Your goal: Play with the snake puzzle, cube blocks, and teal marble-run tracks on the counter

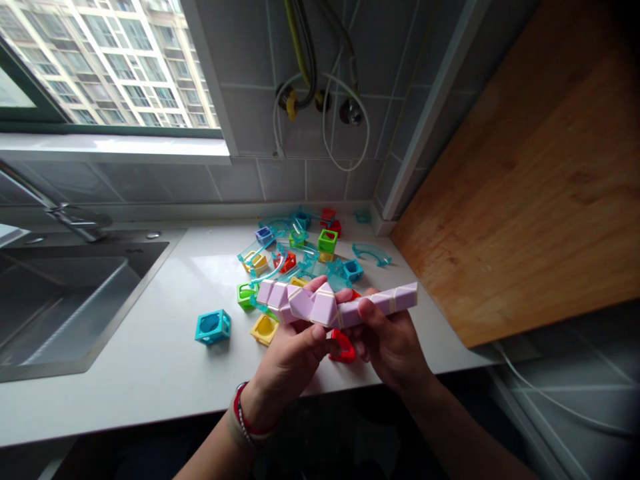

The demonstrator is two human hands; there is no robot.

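A lilac snake puzzle of linked wedge pieces (320, 305) is held above the white countertop (150, 353), between both hands. My left hand (293, 357) grips its bent left part, thumb over the front. My right hand (387, 340) grips the straight right part, whose end sticks out to the right. A red hollow cube (343, 347) lies on the counter just below the hands, partly hidden.
Several coloured hollow cubes and clear blue curved track pieces (300, 257) lie scattered behind the hands; a blue cube (213, 327) and a yellow one (264, 329) sit nearer. A steel sink (60, 300) is left, a wooden board (540, 200) right, hoses (310, 80) on the tiled wall.
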